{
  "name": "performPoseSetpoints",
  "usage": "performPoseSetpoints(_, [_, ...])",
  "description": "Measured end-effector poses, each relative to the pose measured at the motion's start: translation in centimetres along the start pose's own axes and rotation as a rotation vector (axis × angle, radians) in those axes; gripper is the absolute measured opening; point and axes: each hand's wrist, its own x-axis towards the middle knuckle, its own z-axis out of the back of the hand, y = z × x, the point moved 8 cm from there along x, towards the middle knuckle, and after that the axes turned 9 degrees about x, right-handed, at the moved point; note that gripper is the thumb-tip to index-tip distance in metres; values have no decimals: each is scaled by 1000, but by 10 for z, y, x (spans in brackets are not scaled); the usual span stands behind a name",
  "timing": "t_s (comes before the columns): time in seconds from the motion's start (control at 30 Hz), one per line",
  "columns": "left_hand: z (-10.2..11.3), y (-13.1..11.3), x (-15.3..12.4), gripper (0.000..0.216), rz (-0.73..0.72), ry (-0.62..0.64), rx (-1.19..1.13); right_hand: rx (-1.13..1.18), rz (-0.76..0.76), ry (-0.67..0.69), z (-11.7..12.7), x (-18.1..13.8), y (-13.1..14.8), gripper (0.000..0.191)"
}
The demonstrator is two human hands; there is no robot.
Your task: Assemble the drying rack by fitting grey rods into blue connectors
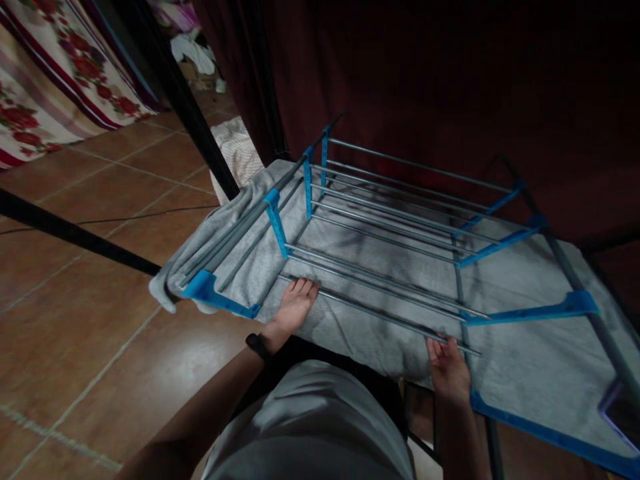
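Both forearms are bare down to the left hand (295, 303) and the right hand (447, 370). Left wrist: one narrow black wristband (259, 347), close-fitting; any face or marking is too small to tell. Torso: plain light grey garment (310, 427) of smooth fabric with soft folds.
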Motion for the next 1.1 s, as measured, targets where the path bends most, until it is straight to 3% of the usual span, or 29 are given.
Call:
performPoseSetpoints(0.37, [-8,13,-5,38,67,-22,-56,-98,-11,74,6,5,3,16])
performPoseSetpoints(0.57, [-8,12,-5,39,45,-64,-137,-82,25,48,10,7,6,16])
performPoseSetpoints(1.1, [-13,7,-1,38,12,-7,-194,-106,-36,32,-3,-6,9,10])
